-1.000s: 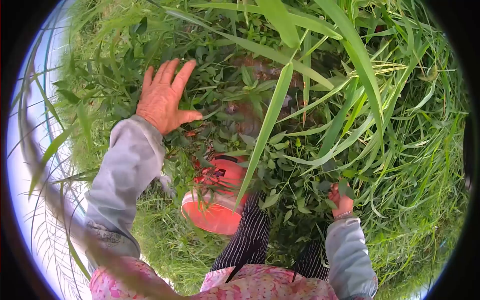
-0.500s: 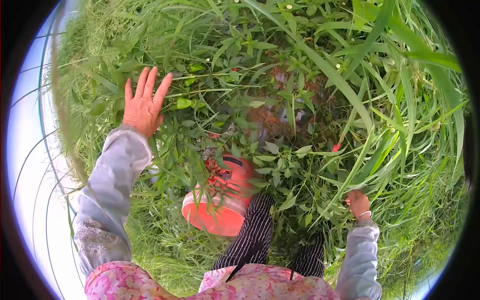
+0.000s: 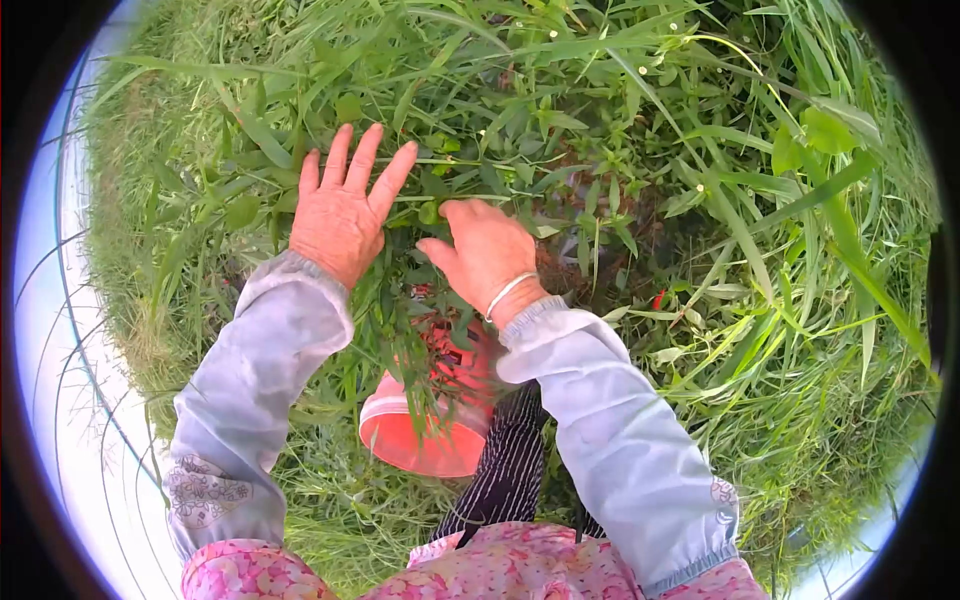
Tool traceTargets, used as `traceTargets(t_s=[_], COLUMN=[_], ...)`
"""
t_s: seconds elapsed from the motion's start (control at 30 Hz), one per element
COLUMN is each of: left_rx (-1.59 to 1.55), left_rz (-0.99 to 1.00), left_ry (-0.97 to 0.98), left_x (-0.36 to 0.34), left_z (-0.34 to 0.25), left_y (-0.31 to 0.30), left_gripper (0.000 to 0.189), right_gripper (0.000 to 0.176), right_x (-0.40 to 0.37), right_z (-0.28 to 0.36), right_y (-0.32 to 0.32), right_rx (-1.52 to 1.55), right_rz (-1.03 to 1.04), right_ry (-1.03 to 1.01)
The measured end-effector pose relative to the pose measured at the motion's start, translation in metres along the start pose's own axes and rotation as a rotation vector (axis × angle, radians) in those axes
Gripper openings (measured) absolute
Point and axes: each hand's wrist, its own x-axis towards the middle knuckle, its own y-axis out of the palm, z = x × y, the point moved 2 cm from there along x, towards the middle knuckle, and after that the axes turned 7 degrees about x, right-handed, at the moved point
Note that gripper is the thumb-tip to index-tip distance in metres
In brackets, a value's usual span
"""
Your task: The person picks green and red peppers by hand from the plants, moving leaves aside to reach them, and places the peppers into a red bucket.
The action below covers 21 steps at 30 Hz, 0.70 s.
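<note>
My left hand (image 3: pixel 345 220) is spread open over the leaves, with its fingers pointing away from me. Close to its right, my right hand (image 3: pixel 490 245) reaches into the same plant, thumb and forefinger apart and the other fingers hidden behind. Right at my right fingertips is a green pepper (image 3: pixel 430 212). Another green pepper (image 3: pixel 446 144) hangs a little farther up among the leaves. Below both hands stands a red bucket (image 3: pixel 425 448), partly covered by foliage. Small red peppers (image 3: pixel 448 352) show in its far part.
Tall grass (image 3: pixel 770 330) and weeds surround the plants on all sides. A single red pepper (image 3: pixel 658 300) shows among the leaves to the right. My striped trouser leg (image 3: pixel 500 460) is beside the bucket. Thin dark lines (image 3: pixel 95 380) cross the bright left edge.
My right hand has come from the lower right, up and left to the green pepper beside my left hand. The left hand stays spread and appears slightly farther right in view.
</note>
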Motion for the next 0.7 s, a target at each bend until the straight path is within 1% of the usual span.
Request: traceTargets(t_s=[0.03,0.13,0.17,0.23,0.27,0.3,0.33,0.4,0.43,0.5,0.53,0.57,0.6,0.63,0.67,0.7], left_rx=[-0.016,-0.013,-0.023,-0.066,-0.086,-0.089,-0.053,0.021,0.016,-0.005,-0.014,-0.045,-0.074,-0.107,-0.123,-0.139], left_rz=[0.011,-0.028,-0.034,-0.043,-0.046,-0.082,-0.071,-0.049,-0.078,-0.045,-0.026,-0.014,-0.005,0.008,0.022,0.034], left_ry=[-0.01,0.017,0.015,0.026,0.034,0.049,0.047,0.043,0.034,0.05,0.057,0.054,0.048,0.042,0.04,0.036], left_x=[-0.001,-0.003,-0.004,-0.004,-0.003,-0.003,-0.003,-0.002,-0.001,0.002,0.002,0.002,0.004,0.006,0.008,0.011], left_z=[0.0,-0.003,-0.002,0.0,-0.002,-0.003,-0.003,-0.001,0.001,0.004,0.006,0.007,0.008,0.009,0.009,0.011], left_y=[-0.002,0.005,0.004,0.007,0.01,0.014,0.017,0.021,0.023,0.02,0.016,0.013,0.011,0.008,0.006,0.004], left_gripper=[0.105,0.101,0.096,0.092,0.09,0.083,0.08,0.076,0.07,0.068,0.067,0.067,0.066,0.066,0.066,0.065], right_gripper=[0.037,0.038,0.035,0.03,0.028,0.026,0.024,0.021,0.015,0.008,0.008,0.013,0.015,0.015,0.015,0.014], right_x=[0.005,0.015,0.016,0.017,0.013,0.006,-0.003,-0.026,-0.033,-0.044,-0.05,-0.047,-0.043,-0.035,-0.026,-0.015], right_z=[0.002,0.008,0.009,0.013,0.015,0.023,0.032,0.055,0.061,0.044,0.031,0.009,-0.01,-0.018,-0.034,-0.045], right_y=[0.008,0.02,0.02,0.016,0.015,0.012,0.009,0.005,-0.002,0.002,0.008,0.012,0.014,0.01,0.011,0.013], right_rx=[-0.071,-0.097,-0.101,-0.105,0.019,0.142,0.264,0.577,0.694,1.147,1.373,1.326,1.243,1.179,1.048,0.809], right_rz=[0.028,0.003,0.032,0.088,0.167,0.243,0.32,0.378,0.516,0.508,0.496,0.448,0.312,0.182,0.1,-0.023], right_ry=[0.063,0.122,0.123,0.121,0.146,0.173,0.201,0.12,0.125,0.406,0.551,0.572,0.539,0.566,0.539,0.522])
